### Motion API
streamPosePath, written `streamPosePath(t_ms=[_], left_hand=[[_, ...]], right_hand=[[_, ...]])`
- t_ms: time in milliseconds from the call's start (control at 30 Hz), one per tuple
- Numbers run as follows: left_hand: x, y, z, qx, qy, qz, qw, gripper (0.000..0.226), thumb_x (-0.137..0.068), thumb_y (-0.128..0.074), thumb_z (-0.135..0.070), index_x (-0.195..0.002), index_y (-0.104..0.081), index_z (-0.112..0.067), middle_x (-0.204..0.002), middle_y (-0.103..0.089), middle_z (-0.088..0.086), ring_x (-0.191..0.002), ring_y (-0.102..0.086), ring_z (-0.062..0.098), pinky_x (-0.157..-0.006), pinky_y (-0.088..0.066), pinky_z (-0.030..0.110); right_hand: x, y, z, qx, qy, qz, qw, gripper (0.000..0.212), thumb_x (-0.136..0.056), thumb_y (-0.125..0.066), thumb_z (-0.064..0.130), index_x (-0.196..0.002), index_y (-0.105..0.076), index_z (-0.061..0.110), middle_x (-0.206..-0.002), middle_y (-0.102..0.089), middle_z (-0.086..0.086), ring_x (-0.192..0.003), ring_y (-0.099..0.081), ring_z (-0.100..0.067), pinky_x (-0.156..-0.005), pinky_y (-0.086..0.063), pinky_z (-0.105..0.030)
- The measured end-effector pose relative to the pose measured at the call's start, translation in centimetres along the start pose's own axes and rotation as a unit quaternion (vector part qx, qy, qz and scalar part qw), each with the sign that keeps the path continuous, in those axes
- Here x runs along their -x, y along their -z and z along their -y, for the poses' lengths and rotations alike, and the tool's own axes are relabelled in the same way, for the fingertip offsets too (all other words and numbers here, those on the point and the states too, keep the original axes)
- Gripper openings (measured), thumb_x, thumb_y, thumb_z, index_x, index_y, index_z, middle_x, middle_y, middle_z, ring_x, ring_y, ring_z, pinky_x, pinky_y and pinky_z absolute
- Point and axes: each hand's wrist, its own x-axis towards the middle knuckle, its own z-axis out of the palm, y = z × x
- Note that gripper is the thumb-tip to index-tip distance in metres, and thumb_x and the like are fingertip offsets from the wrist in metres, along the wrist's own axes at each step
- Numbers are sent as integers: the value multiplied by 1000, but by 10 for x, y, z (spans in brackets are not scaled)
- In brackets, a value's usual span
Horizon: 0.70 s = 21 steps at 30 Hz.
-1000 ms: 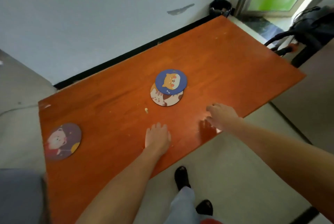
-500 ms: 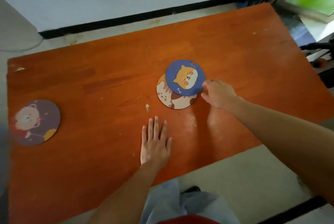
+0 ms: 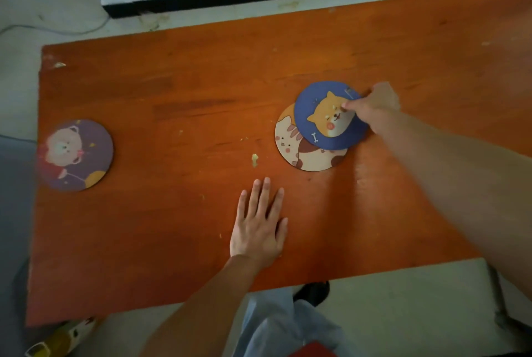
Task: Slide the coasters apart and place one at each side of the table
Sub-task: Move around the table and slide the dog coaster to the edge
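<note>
On the table [image 3: 172,83]: three round cartoon coasters, orange wooden top
Blue dog coaster [image 3: 322,126]: right of centre, lying partly over the cat one
Cat coaster [image 3: 299,152]: underneath, sticking out toward the near-left
Purple bear coaster [image 3: 75,155]: way over by the left edge, well apart from the pair
Right hand [image 3: 374,106]: thumb on the dog's face, other fingers curled at the far-right rim, so pinching the blue one
Left hand [image 3: 259,227]: flat on the wood near the front edge, fingers spread, holding nothing
Crumb [image 3: 254,159]: little bit just left of the cat coaster
</note>
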Motion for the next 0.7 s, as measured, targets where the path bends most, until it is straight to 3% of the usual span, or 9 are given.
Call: streamPosePath(t_ms=[100,200,300,500,700], left_hand=[[1,0,1,-3,0,-7,1000,60,-98,-22,-47,-152,-17,-21,-161,-7,11,-148,1,27,-118,-3,48],[1,0,0,-1,3,-19,1000,59,-98,-24,-47,-151,-19,-22,-161,-9,10,-148,-1,26,-118,-5,47],[0,-1,0,-2,9,-26,1000,59,-98,-26,-47,-151,-20,-23,-161,-9,9,-148,-1,24,-118,-7,47],[3,-1,-1,7,18,-46,999,57,-98,-27,-45,-150,-24,-24,-160,-14,7,-148,-4,22,-119,-9,45],[9,1,-7,17,56,-52,997,56,-98,-25,-44,-150,-25,-22,-160,-13,10,-148,-5,26,-119,-6,44]], right_hand=[[5,0,-15,-72,-12,0,997,44,-76,-80,27,-112,-64,6,-114,-67,-16,-96,-63,-30,-69,-49,-34],[16,7,-31,-146,-6,27,989,19,-80,-75,21,-94,-63,14,-92,-66,-11,-77,-59,-26,-64,-43,-32],[34,13,-46,-183,25,61,981,15,-86,-68,18,-83,-53,13,-69,-51,-7,-59,-45,-20,-57,-36,-36],[96,25,-86,-289,1,113,951,13,-91,-61,7,-101,-53,6,-73,-55,-8,-47,-49,-12,-33,-36,-20],[177,-8,-147,-249,32,189,949,2,-90,-61,7,-91,-61,5,-70,-63,-10,-44,-57,-8,-40,-46,-21]])
